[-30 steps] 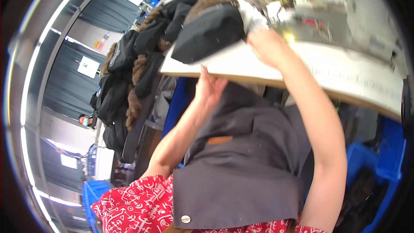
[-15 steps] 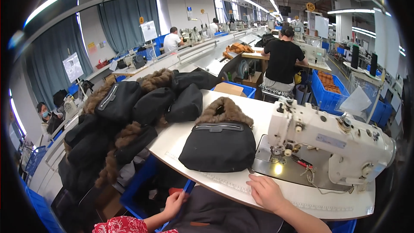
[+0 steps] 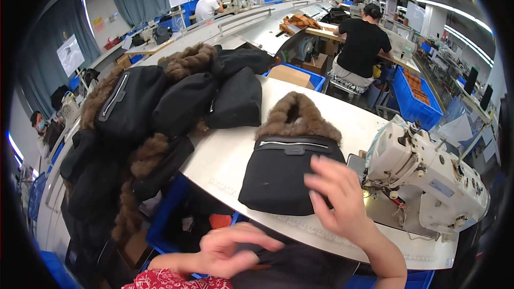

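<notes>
A black bag (image 3: 284,182) with a brown furry top and a silver zipper lies on the white sewing table (image 3: 214,174). Over its lower right part hangs my right hand (image 3: 337,195), fingers apart and slightly blurred; I cannot tell whether the fingertips touch the cloth. My left hand (image 3: 235,249) is in front of the table's near edge, thumb and fingers apart with nothing between them. To the right of the bag stands a white sewing machine (image 3: 428,176), with a red-handled tool (image 3: 399,202) by its base.
A heap of similar black bags (image 3: 184,101) with brown fur covers the left side. Below the table edge is a blue bin (image 3: 166,219) with a red piece in it. A cardboard box (image 3: 289,76) sits behind the table; a person in black (image 3: 364,48) works beyond.
My left hand has risen from beside the blue bin and moved right. My right hand has gone from the table edge up over the bag. The view has shifted.
</notes>
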Demonstrator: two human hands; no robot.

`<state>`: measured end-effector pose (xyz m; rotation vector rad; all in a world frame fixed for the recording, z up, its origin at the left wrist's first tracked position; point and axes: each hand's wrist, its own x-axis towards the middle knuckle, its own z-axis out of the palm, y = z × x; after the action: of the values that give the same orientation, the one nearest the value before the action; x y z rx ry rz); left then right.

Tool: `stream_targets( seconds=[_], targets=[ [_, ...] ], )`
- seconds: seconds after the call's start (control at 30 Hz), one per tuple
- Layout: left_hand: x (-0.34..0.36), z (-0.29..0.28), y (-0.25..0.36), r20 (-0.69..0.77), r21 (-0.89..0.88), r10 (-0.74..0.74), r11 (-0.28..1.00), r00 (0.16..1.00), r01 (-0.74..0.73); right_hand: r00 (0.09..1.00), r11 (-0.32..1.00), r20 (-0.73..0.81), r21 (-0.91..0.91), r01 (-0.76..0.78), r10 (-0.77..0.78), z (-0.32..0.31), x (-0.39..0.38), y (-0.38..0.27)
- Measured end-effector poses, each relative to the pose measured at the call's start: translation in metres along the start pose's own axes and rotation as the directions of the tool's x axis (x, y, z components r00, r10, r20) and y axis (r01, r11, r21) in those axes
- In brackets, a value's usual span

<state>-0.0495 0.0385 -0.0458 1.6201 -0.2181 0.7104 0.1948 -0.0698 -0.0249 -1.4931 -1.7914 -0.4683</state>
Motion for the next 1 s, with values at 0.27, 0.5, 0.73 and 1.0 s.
stream_targets(
  seconds=[0.27,0.5,0.73,1.0],
  targets=[
    [0.055,0.036,0.025,0.347,-0.854,0.159,0.460,0.924,0.242,0.905,0.971,0.408,-0.239,-0.018,0.117,0.039,-0.028,0.010],
    [0.033,0.045,0.015,0.058,-0.944,0.034,0.327,0.998,0.044,0.898,0.984,0.418,-0.161,-0.072,0.135,0.030,-0.032,0.002],
    [0.034,0.024,0.022,0.117,-0.529,0.176,0.844,0.977,-0.089,0.899,0.979,0.388,-0.079,-0.187,0.203,0.014,-0.026,-0.017],
    [0.036,-0.045,-0.078,-0.582,-0.297,-0.504,0.862,0.638,0.411,0.896,0.912,0.332,0.183,-0.367,0.294,0.031,0.046,-0.012]
  ],
)
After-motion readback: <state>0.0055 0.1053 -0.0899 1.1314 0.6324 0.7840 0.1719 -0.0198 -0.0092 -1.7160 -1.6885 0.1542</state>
